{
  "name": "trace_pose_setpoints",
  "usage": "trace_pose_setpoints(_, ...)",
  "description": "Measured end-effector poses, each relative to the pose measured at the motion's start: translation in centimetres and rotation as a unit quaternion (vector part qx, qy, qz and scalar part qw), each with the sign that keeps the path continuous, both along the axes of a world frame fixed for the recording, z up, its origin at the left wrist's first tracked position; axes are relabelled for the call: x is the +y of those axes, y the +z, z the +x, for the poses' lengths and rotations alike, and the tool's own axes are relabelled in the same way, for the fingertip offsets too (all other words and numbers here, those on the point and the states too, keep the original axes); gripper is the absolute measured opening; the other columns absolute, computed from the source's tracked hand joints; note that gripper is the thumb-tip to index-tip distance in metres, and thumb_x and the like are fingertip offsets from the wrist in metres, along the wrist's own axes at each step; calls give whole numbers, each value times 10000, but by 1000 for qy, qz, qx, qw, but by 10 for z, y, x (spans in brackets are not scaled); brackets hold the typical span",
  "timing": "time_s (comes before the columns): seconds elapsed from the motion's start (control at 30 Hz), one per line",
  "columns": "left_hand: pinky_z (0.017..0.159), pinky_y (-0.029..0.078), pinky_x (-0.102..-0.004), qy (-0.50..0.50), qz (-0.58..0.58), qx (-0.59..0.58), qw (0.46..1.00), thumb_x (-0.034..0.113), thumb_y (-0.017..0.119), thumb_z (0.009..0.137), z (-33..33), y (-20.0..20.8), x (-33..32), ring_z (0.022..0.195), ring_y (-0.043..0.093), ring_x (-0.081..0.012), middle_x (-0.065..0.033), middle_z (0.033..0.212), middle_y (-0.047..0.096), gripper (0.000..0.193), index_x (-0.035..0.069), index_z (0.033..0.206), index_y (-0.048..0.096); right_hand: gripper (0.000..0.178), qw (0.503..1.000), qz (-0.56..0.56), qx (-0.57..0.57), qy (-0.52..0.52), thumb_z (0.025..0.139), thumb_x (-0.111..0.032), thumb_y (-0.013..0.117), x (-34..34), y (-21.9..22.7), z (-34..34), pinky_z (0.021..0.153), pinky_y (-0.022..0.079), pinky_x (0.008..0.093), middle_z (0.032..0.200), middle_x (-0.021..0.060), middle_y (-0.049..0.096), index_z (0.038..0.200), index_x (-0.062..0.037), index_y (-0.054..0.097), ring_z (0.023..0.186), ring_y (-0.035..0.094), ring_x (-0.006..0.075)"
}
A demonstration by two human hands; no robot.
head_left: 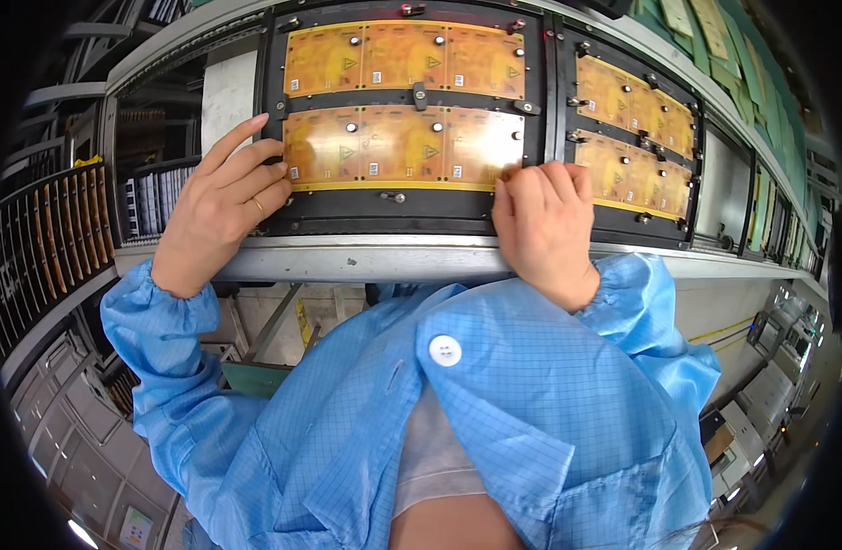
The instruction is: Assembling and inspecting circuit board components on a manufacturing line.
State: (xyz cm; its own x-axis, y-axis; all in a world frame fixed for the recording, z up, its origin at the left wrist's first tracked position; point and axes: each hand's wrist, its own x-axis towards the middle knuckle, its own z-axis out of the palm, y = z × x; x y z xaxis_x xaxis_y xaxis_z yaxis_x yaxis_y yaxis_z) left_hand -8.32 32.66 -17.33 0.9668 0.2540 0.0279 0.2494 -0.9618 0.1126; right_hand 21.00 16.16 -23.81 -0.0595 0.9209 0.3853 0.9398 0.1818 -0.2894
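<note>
A lower yellow-orange circuit board panel [403, 158], made of three joined boards, lies flat in a black fixture frame [334, 225]. At its left end, my left hand [221, 197] has its curled fingers on the edge near the lower corner; the little finger sticks out and the thumb is hidden. My right hand [545, 215] is closed at the lower right corner, thumb and fingers pinched on the panel's edge. Above lies a similar upper panel [403, 60], with a small black latch [420, 95] between the two.
A second black fixture with more orange panels [634, 105] sits to the right. A metal rail [366, 261] runs along the near side. Racks of upright boards [54, 225] stand at the left. Green boards [751, 82] are at the far right.
</note>
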Motion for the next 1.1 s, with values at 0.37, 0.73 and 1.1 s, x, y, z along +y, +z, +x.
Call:
trace_pose_setpoints(0.37, 791, 424, -382, 95, -12, -38, 995, 405, 722, 806, 64, -10, -47, 963, 538, -251, -42, 972, 542, 336, 109, 944, 648, 296, 990, -40, -112, 77, 850, -278, 727, 66, 24, 71, 765, 465, 417, 889, 104, 559, 981, -60, 575, 877, 536, 316)
trace_pose_setpoints(0.73, 760, 461, -305, -21, 38, -18, 999, 292, 672, 833, 74, -36, -42, 940, 535, -186, 8, 921, 525, 167, 140, 847, 605, 188, 976, -23, -170, 138, 868, -283, 680, 74, 13, 72, 755, 428, 375, 860, 45, 523, 882, -126, 578, 865, 534, 243)
trace_pose_setpoints(1.1, 754, 583, -310, -154, 132, 0, 979, 193, 610, 802, 75, -35, -23, 1046, 633, -309, -27, 958, 537, 146, 133, 923, 554, 203, 975, -52, -175, 125, 865, -275, 685, 74, 12, 72, 801, 426, 385, 904, 62, 524, 922, -114, 576, 902, 528, 252)
